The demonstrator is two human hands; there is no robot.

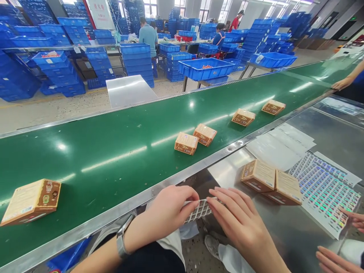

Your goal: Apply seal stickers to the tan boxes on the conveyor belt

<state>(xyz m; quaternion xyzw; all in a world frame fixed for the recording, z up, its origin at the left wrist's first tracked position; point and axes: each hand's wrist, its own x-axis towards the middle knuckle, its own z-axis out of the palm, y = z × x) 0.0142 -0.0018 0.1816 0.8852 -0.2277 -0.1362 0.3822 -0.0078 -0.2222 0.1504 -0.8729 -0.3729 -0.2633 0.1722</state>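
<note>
My left hand (pixel 173 206), with a watch on its wrist, pinches one end of a small white sheet with a grid pattern (pixel 201 210) between thumb and fingers. At the sheet's other end, the fingertips of my right hand (pixel 237 216) close on its top edge; the right thumb is hidden. Both hands are in front of my body, by the near rim of the conveyor. To the right of my right hand, two brown and cream boxes (pixel 258 175) sit side by side on the metal table (pixel 273 223). Beyond them lie sheets of shiny stickers (pixel 327 189).
Several similar boxes (pixel 186 143) lie on the green conveyor belt (pixel 122 151), one box (pixel 32 201) at far left. Pale sheets (pixel 281 146) rest on the table. A co-worker's hands (pixel 355 220) are at lower right; another person's hand (pixel 342 83) touches the belt's edge. Blue bins (pixel 206 69) stand beyond.
</note>
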